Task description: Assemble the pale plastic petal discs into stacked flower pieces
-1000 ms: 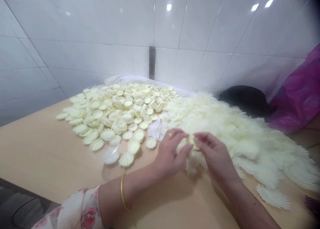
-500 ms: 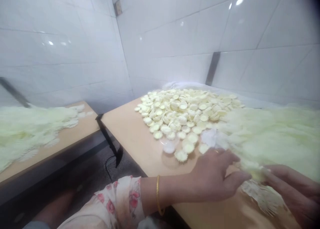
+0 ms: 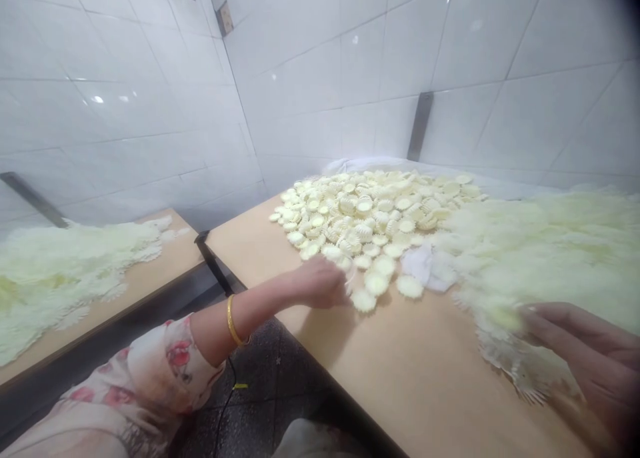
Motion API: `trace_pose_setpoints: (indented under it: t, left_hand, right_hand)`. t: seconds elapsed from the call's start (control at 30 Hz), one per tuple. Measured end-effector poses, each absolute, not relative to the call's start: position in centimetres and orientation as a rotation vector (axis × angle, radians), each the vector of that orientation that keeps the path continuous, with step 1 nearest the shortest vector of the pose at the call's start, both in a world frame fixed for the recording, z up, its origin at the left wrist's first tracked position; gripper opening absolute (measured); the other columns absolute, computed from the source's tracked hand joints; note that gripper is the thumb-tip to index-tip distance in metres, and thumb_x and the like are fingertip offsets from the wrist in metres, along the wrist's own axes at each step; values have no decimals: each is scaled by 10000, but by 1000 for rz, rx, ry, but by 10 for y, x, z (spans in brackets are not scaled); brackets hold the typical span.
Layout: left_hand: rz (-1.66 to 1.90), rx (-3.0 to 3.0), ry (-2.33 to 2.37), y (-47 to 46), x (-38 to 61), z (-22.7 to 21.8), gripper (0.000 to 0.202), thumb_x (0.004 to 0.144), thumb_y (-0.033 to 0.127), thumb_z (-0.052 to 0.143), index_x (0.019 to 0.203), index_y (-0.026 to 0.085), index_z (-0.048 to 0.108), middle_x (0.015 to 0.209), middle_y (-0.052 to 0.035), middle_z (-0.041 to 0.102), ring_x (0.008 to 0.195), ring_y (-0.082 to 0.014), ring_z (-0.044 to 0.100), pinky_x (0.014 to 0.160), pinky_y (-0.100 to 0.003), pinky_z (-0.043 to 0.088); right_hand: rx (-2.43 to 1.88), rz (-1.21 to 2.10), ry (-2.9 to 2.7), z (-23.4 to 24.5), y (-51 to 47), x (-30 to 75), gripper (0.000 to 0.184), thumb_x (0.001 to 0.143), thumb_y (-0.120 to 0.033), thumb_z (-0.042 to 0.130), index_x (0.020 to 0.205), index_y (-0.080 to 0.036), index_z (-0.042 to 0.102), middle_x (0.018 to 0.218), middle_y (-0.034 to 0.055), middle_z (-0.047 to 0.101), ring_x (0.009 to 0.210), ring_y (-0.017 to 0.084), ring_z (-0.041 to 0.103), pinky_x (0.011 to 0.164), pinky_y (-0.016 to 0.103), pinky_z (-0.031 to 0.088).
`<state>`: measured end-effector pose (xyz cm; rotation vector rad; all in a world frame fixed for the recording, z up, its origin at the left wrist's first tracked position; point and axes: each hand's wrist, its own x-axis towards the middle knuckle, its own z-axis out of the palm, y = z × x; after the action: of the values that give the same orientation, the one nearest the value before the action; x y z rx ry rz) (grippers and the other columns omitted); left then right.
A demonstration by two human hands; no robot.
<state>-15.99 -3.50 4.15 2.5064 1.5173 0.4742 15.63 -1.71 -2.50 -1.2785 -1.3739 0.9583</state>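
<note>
My left hand (image 3: 320, 285) reaches to the near edge of a spread of small round cream frilled discs (image 3: 370, 211) on the tan table (image 3: 425, 378). Its fingers are curled and partly hidden, so I cannot make out what is in them. My right hand (image 3: 590, 358) lies low at the right, its fingertips pinching a yellowish frilled piece (image 3: 505, 319) at the edge of a big heap of pale fluffy frilled pieces (image 3: 550, 251). A gold bangle and a floral sleeve (image 3: 165, 371) show on my left arm.
A second tan table (image 3: 150, 271) at the left carries another heap of pale frilled pieces (image 3: 55, 271). A dark gap with a cable on the floor (image 3: 250, 378) separates the two tables. White tiled walls (image 3: 325, 78) close in behind and at the left.
My view swung left, bringing the second table into sight. My left hand left the piece both hands held and moved left to the disc pile. My right hand stayed by the fluffy heap.
</note>
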Motion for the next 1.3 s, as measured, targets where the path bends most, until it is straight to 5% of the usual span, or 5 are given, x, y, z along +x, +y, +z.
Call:
trace_pose_setpoints:
  t: [0.27,0.5,0.7,0.9,1.3]
  left_hand:
    - [180,2662,1613,-35,-163,42,328,754,357,525,484,177,478,491,14,482,490,-103,406,787,-354,345]
    - [1258,2952,1265,-52,-115,44,110,743,208,584,853,222,589,801,-37,645,852,-199,581,937,-454,368]
    - [1014,2945,666,-48,-27,7,457,811,26,332,1261,94,376,1281,-197,459,1281,-240,315,967,-413,406]
    - [1260,2508,902,-33,-21,-4,187,827,113,399,927,160,550,939,-111,584,916,-189,541,778,-343,469]
    - [1089,1371,1091,-25,-12,12,232,714,339,601,649,171,453,473,69,398,427,-56,395,424,-179,311]
  right_hand:
    - [-1245,1115,-1318,0,-21,141,308,569,-494,695,608,-203,603,571,6,528,526,139,469,441,249,365]
    - [-1081,1358,-1115,8,-25,127,279,598,-415,714,596,-167,585,574,-18,533,545,99,467,547,231,398]
    - [-889,1568,-1032,8,-25,131,242,614,-352,723,588,-156,584,581,-26,530,557,83,468,575,216,390]
    - [-834,1548,-994,5,-23,131,239,635,-326,713,567,-159,556,546,-48,485,535,70,436,563,204,389]
    - [-973,1301,-1356,15,-29,130,212,697,-382,632,654,-181,581,627,-27,523,621,111,490,636,248,426]
